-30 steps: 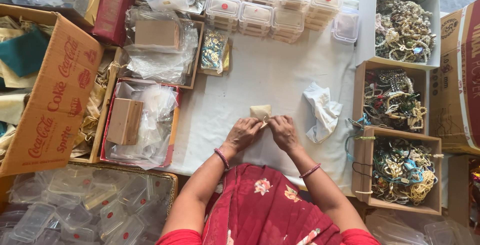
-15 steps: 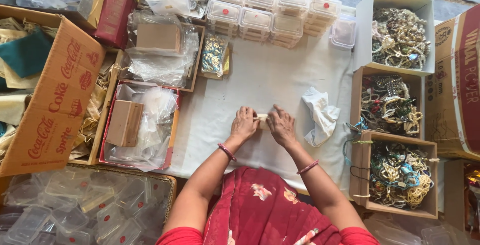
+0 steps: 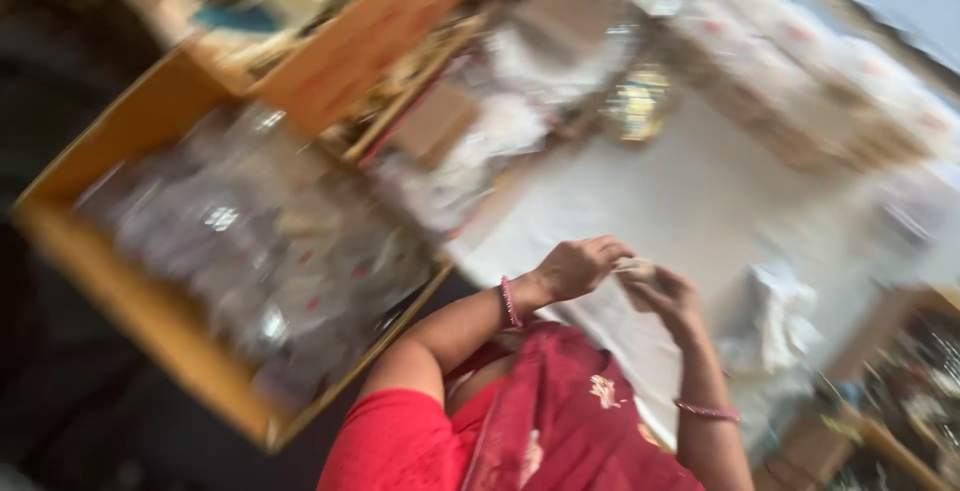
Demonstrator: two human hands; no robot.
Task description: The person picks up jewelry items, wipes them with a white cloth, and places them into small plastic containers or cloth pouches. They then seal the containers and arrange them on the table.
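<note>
The view is badly blurred and tilted. My left hand [image 3: 575, 266] and my right hand [image 3: 668, 299] meet over the white sheet [image 3: 700, 181], and both pinch a small beige packet [image 3: 634, 271] between the fingertips. Each wrist carries a pink bangle. My red garment [image 3: 540, 421] fills the bottom middle.
A yellow-rimmed box of clear plastic containers [image 3: 250, 251] lies to the left. A crumpled white cloth [image 3: 775, 316] sits right of my hands. Stacks of lidded containers [image 3: 800, 61] stand at the far right, an orange cardboard box [image 3: 370, 41] at top, and jewellery boxes [image 3: 900, 401] at bottom right.
The camera has swung sharply left and tilted, blurring everything. My hands have lifted slightly and stay together on the beige packet.
</note>
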